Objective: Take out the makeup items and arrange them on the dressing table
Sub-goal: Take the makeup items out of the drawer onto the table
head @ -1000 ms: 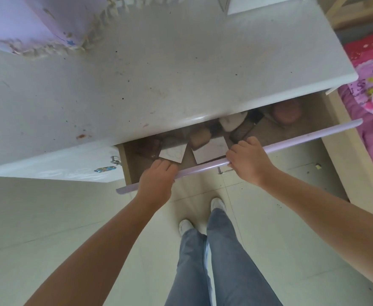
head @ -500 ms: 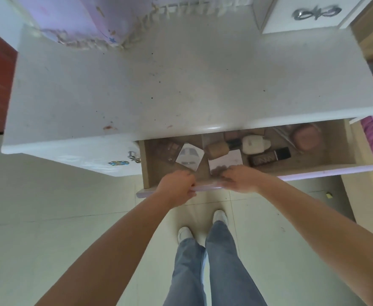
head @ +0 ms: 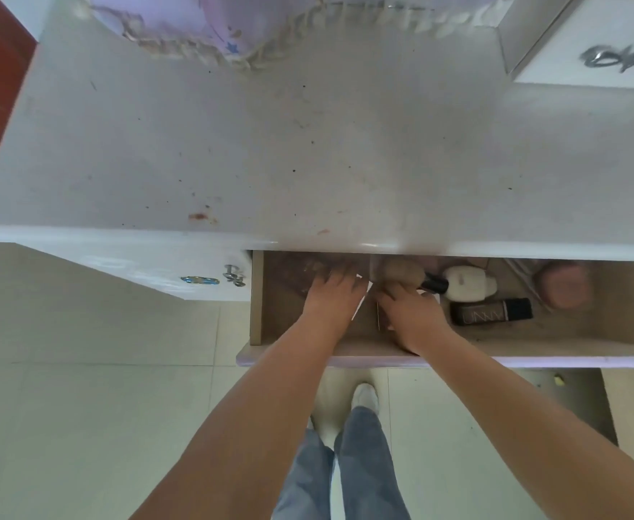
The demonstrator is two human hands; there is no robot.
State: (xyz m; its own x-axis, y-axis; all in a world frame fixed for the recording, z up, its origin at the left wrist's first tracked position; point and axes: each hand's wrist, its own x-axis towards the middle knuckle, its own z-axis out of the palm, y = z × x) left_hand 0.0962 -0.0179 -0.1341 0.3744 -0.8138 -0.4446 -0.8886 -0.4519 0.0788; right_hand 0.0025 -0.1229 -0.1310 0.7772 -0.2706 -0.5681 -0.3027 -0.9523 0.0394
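Note:
The drawer (head: 256, 305) under the white dressing table (head: 308, 144) stands pulled out. Both my hands are inside it. My left hand (head: 332, 292) lies with its fingers stretched over flat items at the drawer's left, hiding them. My right hand (head: 411, 317) rests on a flat white packet (head: 381, 313); its fingertips are blurred. Beyond its fingers lies a fluffy makeup brush (head: 401, 273). To the right are a white bottle (head: 465, 282), a dark brown tube (head: 491, 312) and a round pink compact (head: 564, 289).
The tabletop is bare with a few stains. A lilac fringed cloth (head: 203, 31) hangs at its back and a small white drawer unit (head: 589, 43) stands at the back right. A closed drawer front (head: 139, 264) lies left of the open one. My feet stand on the tiled floor below.
The drawer has been pulled further out. Both hands have left its front edge and moved inside, onto the items at the left and middle.

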